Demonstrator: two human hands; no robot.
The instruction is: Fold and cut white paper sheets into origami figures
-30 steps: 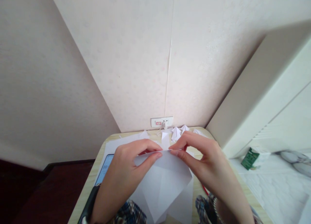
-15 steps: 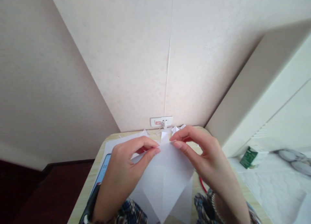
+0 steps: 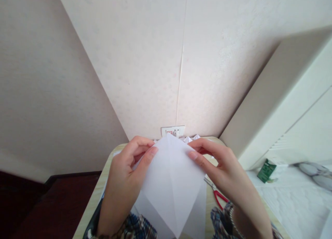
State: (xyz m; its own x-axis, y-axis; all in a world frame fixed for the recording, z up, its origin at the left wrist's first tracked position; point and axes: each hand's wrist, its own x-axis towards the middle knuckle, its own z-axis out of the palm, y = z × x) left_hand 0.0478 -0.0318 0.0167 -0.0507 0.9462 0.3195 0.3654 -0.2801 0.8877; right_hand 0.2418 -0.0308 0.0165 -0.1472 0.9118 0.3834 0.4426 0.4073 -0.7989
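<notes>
A white sheet of paper (image 3: 172, 177) with a crease down its middle hangs as a diamond shape between my hands. My left hand (image 3: 129, 170) pinches its upper left edge between thumb and fingers. On the upper right edge, my right hand (image 3: 218, 163) pinches in the same way. The top corner of the sheet points at the wall, and its lower corner reaches the bottom of the view. Other white paper lies beneath it on the table. Small folded paper pieces (image 3: 188, 139) stand behind, near the wall.
Red-handled pliers (image 3: 218, 194) lie on the pale wooden table (image 3: 90, 204), beside my right forearm. A wall socket (image 3: 173, 131) with a plug is behind the table. A green box (image 3: 266, 170) rests on the white bedding (image 3: 287, 201) at right.
My hands have moved apart along the sheet's edges. The top corner now rises into a point before the socket. More of the pliers shows, and the phone at left is now mostly hidden.
</notes>
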